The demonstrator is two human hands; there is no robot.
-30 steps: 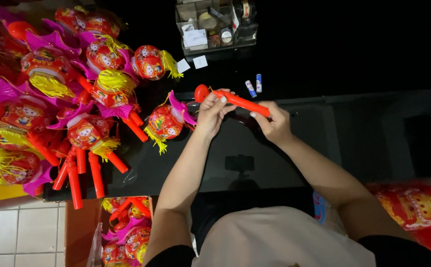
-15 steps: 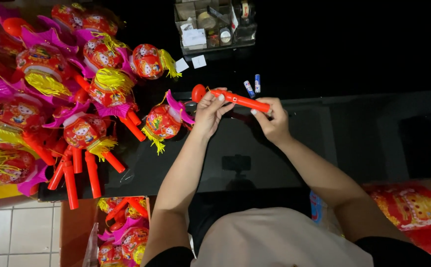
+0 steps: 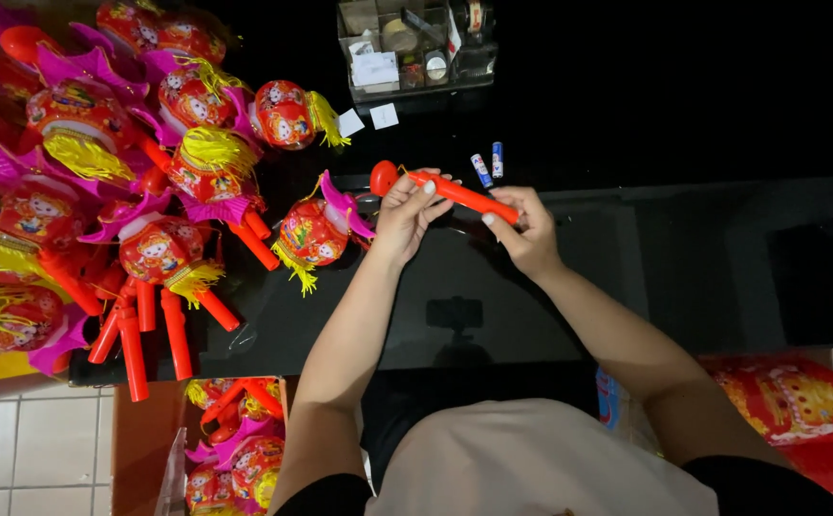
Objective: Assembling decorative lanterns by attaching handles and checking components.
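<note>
Above the black desk [image 3: 684,277] near its far edge, left hand [image 3: 407,215] and right hand [image 3: 529,234] both closed around the red plastic lantern handle [image 3: 459,194]; two small loose batteries [image 3: 488,167] beside could get knocked and roll.

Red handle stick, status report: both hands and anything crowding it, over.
Left hand and right hand both grip the red handle stick. Stick held above the black table. Lantern hangs beside left hand; two batteries behind.
</note>
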